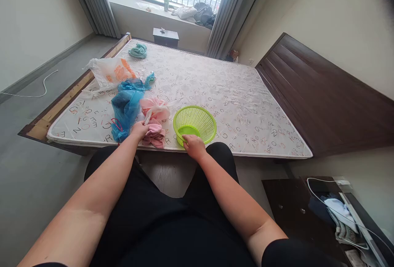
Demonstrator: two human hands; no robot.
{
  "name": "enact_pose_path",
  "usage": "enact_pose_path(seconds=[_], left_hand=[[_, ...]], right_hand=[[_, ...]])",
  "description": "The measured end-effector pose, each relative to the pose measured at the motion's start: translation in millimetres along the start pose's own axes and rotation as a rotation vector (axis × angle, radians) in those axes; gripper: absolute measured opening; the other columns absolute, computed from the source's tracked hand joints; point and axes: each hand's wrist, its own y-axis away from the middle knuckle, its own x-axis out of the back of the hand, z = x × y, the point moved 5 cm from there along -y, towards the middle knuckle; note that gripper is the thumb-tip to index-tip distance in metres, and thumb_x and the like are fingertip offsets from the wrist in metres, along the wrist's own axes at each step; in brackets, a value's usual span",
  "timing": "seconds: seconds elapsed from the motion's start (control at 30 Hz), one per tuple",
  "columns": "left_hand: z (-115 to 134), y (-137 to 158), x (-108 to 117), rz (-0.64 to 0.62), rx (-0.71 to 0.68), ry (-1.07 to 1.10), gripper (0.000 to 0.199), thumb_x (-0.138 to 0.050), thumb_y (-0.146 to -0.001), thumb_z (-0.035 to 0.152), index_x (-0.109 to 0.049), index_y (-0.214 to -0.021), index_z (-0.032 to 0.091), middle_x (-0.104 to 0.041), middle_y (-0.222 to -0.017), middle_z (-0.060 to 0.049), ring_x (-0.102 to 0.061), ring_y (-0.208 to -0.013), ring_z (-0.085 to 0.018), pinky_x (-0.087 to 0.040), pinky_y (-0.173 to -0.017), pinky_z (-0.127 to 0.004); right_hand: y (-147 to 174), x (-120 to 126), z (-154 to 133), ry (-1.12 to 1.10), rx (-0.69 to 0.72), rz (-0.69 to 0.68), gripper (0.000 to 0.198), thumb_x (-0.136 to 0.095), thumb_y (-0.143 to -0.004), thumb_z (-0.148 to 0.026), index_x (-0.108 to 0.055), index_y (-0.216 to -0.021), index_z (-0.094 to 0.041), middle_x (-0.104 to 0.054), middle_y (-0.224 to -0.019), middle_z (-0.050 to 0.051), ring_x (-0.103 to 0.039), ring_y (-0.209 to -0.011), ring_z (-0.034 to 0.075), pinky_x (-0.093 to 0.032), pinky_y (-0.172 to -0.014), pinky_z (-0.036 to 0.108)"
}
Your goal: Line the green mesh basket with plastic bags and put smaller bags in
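A lime-green plastic basket point(209, 125) stands near the mattress's front edge, tilted slightly toward me. My right hand point(193, 147) is closed on its near rim, and the basket holds nothing that I can see. My left hand point(140, 131) is closed at a whitish strip of a thin plastic bag point(155, 108), with pink stuff showing through the bag. Just below that bag lie pink folded cloths point(155, 135), close to my left fingertips. Left of them is a blue plastic bag point(125, 109) with a dark thing inside.
A white bag with orange print point(112, 72) and a coiled teal cloth point(138, 51) lie farther back on the lettered mattress point(240, 107). The wooden bed frame point(61, 101) edges the left side. A dark headboard point(323, 90) rises at right; a dark cabinet point(286, 201) stands at lower right.
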Motion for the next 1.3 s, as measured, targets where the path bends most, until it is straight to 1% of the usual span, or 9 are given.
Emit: enact_pose_path(seconds=[0.13,0.2,0.3,0.43,0.6,0.77,0.93,1.17,1.3], left_hand=[[6,5,-6,0.057,0.089,0.349,0.018,-0.079,-0.074,0.007,-0.065,-0.084,0.013,-0.064,-0.066,-0.002,-0.061,-0.056,-0.012,-0.051,-0.057,-0.021],[9,9,-8,-0.006,0.166,0.529,0.008,-0.069,-0.086,0.01,-0.062,-0.084,0.013,-0.06,-0.063,0.0,-0.057,-0.051,-0.01,-0.053,-0.057,-0.021],[15,15,-8,-0.139,0.274,0.764,0.016,-0.048,-0.1,0.011,-0.059,-0.088,0.013,-0.052,-0.06,0.003,-0.046,-0.043,-0.005,-0.049,-0.052,-0.015],[30,24,-1,-0.251,0.171,0.92,0.015,-0.047,-0.098,0.007,-0.06,-0.097,0.014,-0.058,-0.068,0.001,-0.047,-0.046,-0.004,-0.05,-0.055,-0.016],[46,40,6,-0.314,0.014,0.94,0.012,-0.054,-0.089,0.009,-0.061,-0.084,0.018,-0.061,-0.068,0.001,-0.063,-0.064,-0.012,-0.06,-0.081,-0.035],[56,64,8,-0.406,-0.018,0.926,0.023,-0.056,-0.08,0.011,-0.049,-0.06,0.019,-0.049,-0.052,0.001,-0.068,-0.07,-0.018,-0.057,-0.091,-0.043],[54,87,5,-0.493,0.062,0.856,0.026,-0.055,-0.079,0.014,-0.048,-0.054,0.019,-0.037,-0.041,0.001,-0.065,-0.063,-0.02,-0.059,-0.083,-0.042],[41,120,-1,-0.782,0.128,0.622,0.038,-0.059,-0.075,0.017,-0.04,-0.042,0.019,-0.044,-0.039,-0.004,-0.063,-0.053,-0.021,-0.058,-0.063,-0.036],[42,129,-6,-0.848,0.104,0.588,0.034,-0.06,-0.076,0.017,-0.047,-0.045,0.018,-0.047,-0.04,-0.004,-0.063,-0.051,-0.021,-0.058,-0.065,-0.034]], right_hand=[[-1,-1,-1,0.019,-0.007,-0.012,0.035,-0.052,-0.1,-0.029,-0.063,-0.133,-0.024,-0.072,-0.127,0.007,-0.063,-0.115,0.024,-0.046,-0.096,0.035],[-1,-1,-1,0.028,-0.007,-0.015,0.035,-0.051,-0.1,-0.029,-0.063,-0.133,-0.024,-0.072,-0.126,0.007,-0.063,-0.114,0.024,-0.046,-0.095,0.036],[-1,-1,-2,0.039,-0.008,-0.016,0.035,-0.05,-0.101,-0.029,-0.063,-0.133,-0.024,-0.072,-0.125,0.006,-0.064,-0.113,0.024,-0.047,-0.094,0.036],[-1,0,-3,0.044,-0.01,-0.028,0.035,-0.05,-0.101,-0.03,-0.062,-0.133,-0.024,-0.072,-0.124,0.007,-0.064,-0.113,0.024,-0.046,-0.093,0.035],[-1,0,-4,0.052,-0.016,-0.037,0.034,-0.05,-0.101,-0.03,-0.063,-0.132,-0.025,-0.073,-0.121,0.007,-0.064,-0.111,0.023,-0.045,-0.093,0.034],[-2,2,-2,0.08,-0.006,-0.037,0.035,-0.055,-0.094,-0.022,-0.067,-0.127,-0.026,-0.074,-0.114,0.007,-0.064,-0.107,0.024,-0.042,-0.096,0.037],[-5,11,8,0.042,0.007,0.024,0.035,-0.054,-0.092,-0.016,-0.069,-0.121,-0.026,-0.071,-0.123,0.007,-0.061,-0.115,0.025,-0.039,-0.107,0.045],[-7,17,26,-0.103,-0.097,0.15,0.037,-0.058,-0.092,-0.02,-0.068,-0.128,-0.023,-0.059,-0.144,0.014,-0.046,-0.14,0.034,-0.021,-0.118,0.068],[1,35,17,-0.359,0.075,0.384,0.031,-0.052,-0.094,-0.022,-0.069,-0.12,-0.022,-0.068,-0.128,0.012,-0.058,-0.125,0.026,-0.041,-0.113,0.054]])
